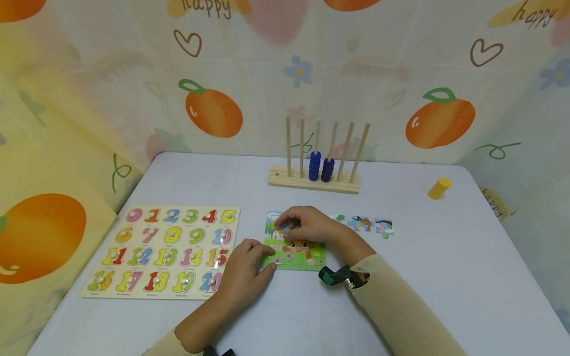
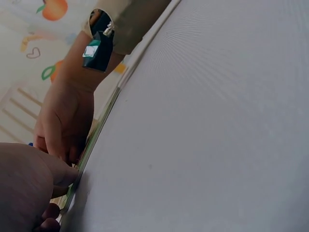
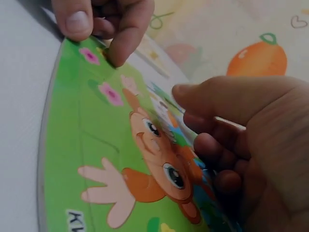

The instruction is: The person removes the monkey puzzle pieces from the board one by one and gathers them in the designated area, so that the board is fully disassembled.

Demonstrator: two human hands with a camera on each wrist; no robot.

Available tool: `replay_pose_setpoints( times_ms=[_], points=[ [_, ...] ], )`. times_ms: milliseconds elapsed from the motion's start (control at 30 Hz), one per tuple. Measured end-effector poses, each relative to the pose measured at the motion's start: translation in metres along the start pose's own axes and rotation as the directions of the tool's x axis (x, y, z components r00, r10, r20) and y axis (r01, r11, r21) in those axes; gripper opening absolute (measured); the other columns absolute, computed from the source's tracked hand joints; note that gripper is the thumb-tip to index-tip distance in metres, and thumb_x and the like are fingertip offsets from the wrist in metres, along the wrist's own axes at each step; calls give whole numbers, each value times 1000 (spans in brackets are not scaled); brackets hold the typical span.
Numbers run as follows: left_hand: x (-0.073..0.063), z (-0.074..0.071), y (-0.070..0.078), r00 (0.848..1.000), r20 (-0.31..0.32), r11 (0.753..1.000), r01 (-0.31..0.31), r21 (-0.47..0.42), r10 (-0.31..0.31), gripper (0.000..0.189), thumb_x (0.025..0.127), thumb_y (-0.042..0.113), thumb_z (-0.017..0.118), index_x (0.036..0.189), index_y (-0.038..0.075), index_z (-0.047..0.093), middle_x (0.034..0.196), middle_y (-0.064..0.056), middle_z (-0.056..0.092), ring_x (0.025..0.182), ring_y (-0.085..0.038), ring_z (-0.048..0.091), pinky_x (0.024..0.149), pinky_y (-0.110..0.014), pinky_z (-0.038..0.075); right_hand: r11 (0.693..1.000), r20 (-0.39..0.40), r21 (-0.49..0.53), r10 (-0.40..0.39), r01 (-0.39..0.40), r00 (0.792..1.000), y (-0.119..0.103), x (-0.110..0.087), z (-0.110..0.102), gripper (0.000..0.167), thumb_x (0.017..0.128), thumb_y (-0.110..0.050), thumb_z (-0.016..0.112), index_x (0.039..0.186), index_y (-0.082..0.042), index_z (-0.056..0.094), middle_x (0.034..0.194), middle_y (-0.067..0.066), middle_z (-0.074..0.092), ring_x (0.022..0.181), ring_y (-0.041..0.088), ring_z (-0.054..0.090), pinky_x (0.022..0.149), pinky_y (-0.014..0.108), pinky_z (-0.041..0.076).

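A jigsaw puzzle [image 1: 278, 263] with a cartoon monkey on a green ground lies at the middle of the table. My left hand [image 1: 245, 267] rests on its near left corner; in the right wrist view the left thumb [image 3: 77, 21] and a finger touch the surface. Over the puzzle's far part hovers my right hand [image 1: 311, 226], fingers loosely bent, thumb apart from them, nothing visible between. It hides part of the picture. Loose puzzle pieces [image 1: 361, 223] lie in a row to the right, partly behind the right hand.
Left of the puzzle lies a number board [image 1: 160, 247] with knobbed numerals. Behind stands a wooden peg rack [image 1: 311, 185] with dark blue beads [image 1: 314, 167] on two pegs. A yellow cylinder [image 1: 439, 188] stands at the far right. A printed cloth hangs beyond the table.
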State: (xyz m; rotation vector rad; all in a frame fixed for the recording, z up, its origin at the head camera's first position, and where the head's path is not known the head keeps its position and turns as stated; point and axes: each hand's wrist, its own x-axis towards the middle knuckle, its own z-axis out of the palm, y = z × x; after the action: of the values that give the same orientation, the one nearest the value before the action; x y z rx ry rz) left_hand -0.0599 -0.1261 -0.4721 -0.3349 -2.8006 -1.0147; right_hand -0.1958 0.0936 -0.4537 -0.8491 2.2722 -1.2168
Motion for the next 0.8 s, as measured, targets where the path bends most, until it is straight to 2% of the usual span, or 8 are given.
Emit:
replay_pose_setpoints(
  times_ms=[167, 367, 567, 800],
  points=[
    [1, 2, 0, 1000, -19, 1000, -16, -4, 16, 23, 88, 20, 87, 109, 16, 79, 105, 0, 58, 98, -20, 55, 88, -41, 46, 995, 30, -103, 7, -4, 1000, -4, 0, -1, 34, 93, -15, 82, 127, -21, 78, 122, -10, 70, 103, 14, 59, 92, 33, 51],
    [1, 2, 1, 1000, -17, 1000, -17, 11, 17, 23, 88, 22, 88, 109, 16, 78, 106, -1, 58, 98, -21, 55, 88, -42, 46, 978, 90, -201, -39, 56, 995, -7, 2, -2, 41, 93, -13, 83, 133, -20, 76, 128, -7, 67, 100, 12, 57, 91, 32, 49],
    [1, 2, 1, 1000, -7, 1000, -7, 10, 7, 26, 88, 23, 88, 111, 16, 78, 107, 0, 57, 99, -20, 54, 89, -42, 45, 969, 109, -229, -66, 90, 992, -10, 2, -1, 42, 94, -11, 81, 135, -18, 75, 127, -4, 68, 104, 12, 57, 92, 32, 47],
    [0, 4, 0, 1000, 0, 999, -26, 25, 26, 27, 90, 27, 87, 116, 20, 79, 108, 1, 55, 97, -19, 50, 86, -40, 42, 967, 110, -242, -56, 82, 992, -13, 0, -1, 42, 94, -11, 81, 135, -18, 75, 127, -4, 68, 102, 13, 57, 90, 32, 47]
  ],
)
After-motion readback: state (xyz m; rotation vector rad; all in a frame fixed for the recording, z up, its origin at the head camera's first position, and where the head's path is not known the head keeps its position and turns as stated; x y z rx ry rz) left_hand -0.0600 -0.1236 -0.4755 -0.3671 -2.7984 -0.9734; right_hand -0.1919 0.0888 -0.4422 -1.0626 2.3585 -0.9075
